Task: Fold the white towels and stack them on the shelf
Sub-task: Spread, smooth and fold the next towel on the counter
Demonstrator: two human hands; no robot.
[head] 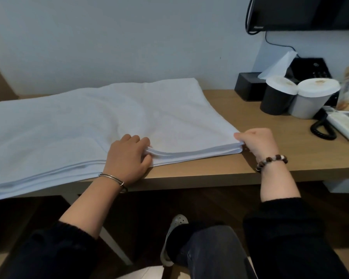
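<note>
White towel [109, 117] folded in layers, flat on desk [270, 154].

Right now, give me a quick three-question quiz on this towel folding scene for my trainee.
1. True or false: the right hand pinches a corner of the white towel.
2. The left hand grips the towel at its: A) near edge, B) far edge by the wall, C) left end.
3. Short answer: which wrist wears the beaded bracelet?
Key: 1 true; 2 A; 3 the right.
</note>
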